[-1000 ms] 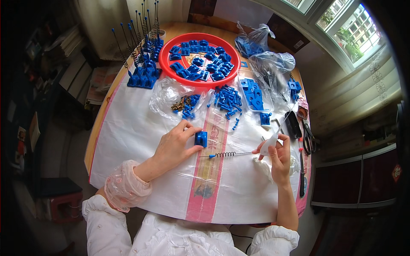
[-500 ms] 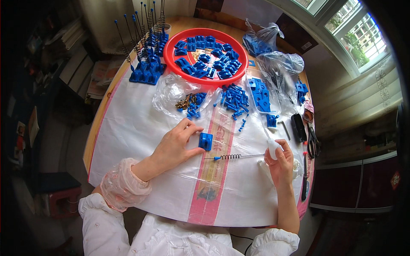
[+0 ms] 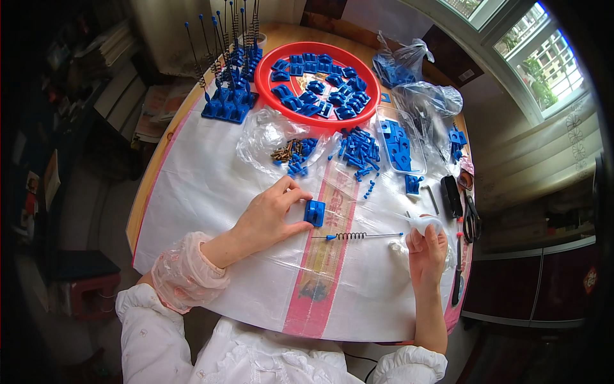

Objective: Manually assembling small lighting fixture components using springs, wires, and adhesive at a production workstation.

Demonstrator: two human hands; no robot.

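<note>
My left hand (image 3: 268, 214) has its thumb and index finger at the left corners of a small blue plastic clip-like part (image 3: 314, 213), gripping it low over the white sheet. In my right hand (image 3: 427, 253) is a small white squeeze bottle (image 3: 425, 223), tipped sideways with its thin nozzle toward the left. Between the hands lies a thin metal rod with a black coil spring (image 3: 351, 236), a blue cone near its left end and a blue ball at its right end. Crumpled white material (image 3: 404, 256) is partly hidden beside my right hand.
A red round tray (image 3: 261, 89) holds several blue parts. Spring rods stand in blue bases (image 3: 227, 105) at far left. Blue pegs (image 3: 361, 150), brass-coloured screws (image 3: 287, 152) and a clear container (image 3: 416, 169) lie mid-table. An Allen key (image 3: 433, 200), black case (image 3: 451, 197) and scissors (image 3: 471, 219) line the right.
My right hand has tipped the squeeze bottle from nozzle up to nearly sideways. The rod's ball end now shows clear of that hand. My left hand keeps its hold; the whole view has shifted slightly.
</note>
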